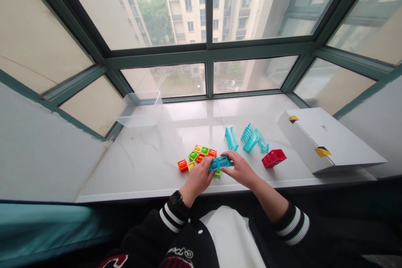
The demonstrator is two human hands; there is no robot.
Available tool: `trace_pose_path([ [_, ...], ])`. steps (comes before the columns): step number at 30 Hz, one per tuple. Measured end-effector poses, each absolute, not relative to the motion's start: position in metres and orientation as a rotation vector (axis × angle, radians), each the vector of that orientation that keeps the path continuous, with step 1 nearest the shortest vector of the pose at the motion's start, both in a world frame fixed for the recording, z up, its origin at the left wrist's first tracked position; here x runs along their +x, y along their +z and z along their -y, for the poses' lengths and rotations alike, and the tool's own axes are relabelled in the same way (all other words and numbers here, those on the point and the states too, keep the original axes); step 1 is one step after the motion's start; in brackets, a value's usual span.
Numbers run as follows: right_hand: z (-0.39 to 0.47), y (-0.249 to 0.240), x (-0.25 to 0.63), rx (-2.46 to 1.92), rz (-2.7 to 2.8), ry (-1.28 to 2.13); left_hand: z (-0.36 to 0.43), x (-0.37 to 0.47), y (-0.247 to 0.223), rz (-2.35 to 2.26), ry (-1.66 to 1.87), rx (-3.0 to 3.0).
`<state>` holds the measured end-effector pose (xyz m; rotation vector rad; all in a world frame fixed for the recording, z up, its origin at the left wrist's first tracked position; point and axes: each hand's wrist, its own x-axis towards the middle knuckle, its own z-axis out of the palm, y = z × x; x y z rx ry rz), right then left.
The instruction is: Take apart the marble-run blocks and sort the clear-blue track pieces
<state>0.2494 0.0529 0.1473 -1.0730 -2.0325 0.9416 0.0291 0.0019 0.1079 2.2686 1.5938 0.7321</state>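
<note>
Where our two hands meet above the near part of the white sill (pixel 150 171), we hold one blue block piece (pixel 222 162) with two window-like openings, its left end gripped by our left hand (pixel 197 174) and its right end by the fingers of our right hand (pixel 240 169). We judge it to be light, stiff plastic, smooth enough to slip a little but hardly fragile; the end walls and outer edges look like our best hold, leaving the openings free. We cannot tell whether it is a single piece or two joined. Just beside and beyond our left hand we count eight small blocks in view: three orange (pixel 182 166), two yellow (pixel 197 148) and three green (pixel 192 156), one of the green showing below the blue piece; our hands may hide more. Farther out, beyond our right hand, we make out three clear turquoise pieces: one straight channel (pixel 231 138), one ribbed curve (pixel 250 137) and one smaller piece (pixel 263 142) close against it. To their right we see one red block (pixel 274 158), then one white box (pixel 345 134) with two yellow-and-black tabs (pixel 322 151). At the far left stands one clear tub (pixel 141 113).
</note>
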Motion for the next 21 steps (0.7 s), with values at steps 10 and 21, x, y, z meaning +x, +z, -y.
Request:
trace_pose_path([
  [10, -0.065, 0.089, 0.245, -1.372, 1.773, 0.867, -0.014, -0.022, 0.120, -2.086, 0.670, 1.919],
  [21, -0.076, 0.038, 0.229, -1.521, 2.032, 0.767, -0.034, -0.034, 0.134, -2.140, 0.370, 1.825],
])
